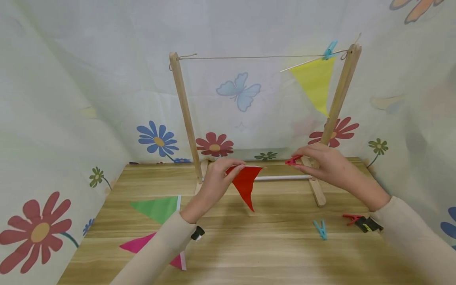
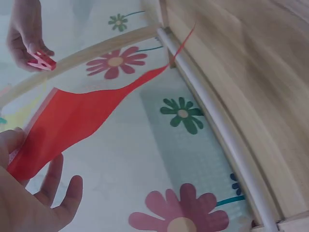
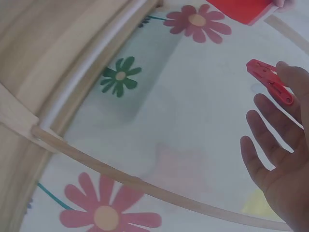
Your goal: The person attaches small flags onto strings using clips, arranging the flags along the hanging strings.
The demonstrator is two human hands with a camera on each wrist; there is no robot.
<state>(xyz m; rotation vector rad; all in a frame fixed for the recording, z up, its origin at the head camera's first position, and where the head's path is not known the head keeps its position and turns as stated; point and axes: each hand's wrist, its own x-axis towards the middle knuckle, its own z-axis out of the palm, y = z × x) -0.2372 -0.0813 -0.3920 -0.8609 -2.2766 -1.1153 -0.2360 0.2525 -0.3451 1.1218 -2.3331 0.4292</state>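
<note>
My left hand [image 1: 218,178] pinches a red triangular pennant [image 1: 248,183] by one end of its straight top edge; its point hangs down. In the left wrist view the red cloth [image 2: 72,121] trails away from the thumb and fingers. A red clothespin [image 1: 293,160] is pinched between thumb and forefinger of my right hand [image 1: 325,164]. In the right wrist view the clothespin [image 3: 269,81] points away from the hand, apart from the pennant. Above, a yellow pennant [image 1: 315,79] hangs tilted from a string [image 1: 249,57], held by a blue clothespin [image 1: 329,50].
Two wooden posts [image 1: 185,111] carry the string, with a white rod [image 1: 281,177] low between them. On the table [image 1: 249,253] lie a green pennant [image 1: 160,209], a pink pennant [image 1: 137,243], a blue clothespin [image 1: 321,230] and a red clothespin [image 1: 350,218]. Flowered cloth [image 1: 107,59] surrounds it.
</note>
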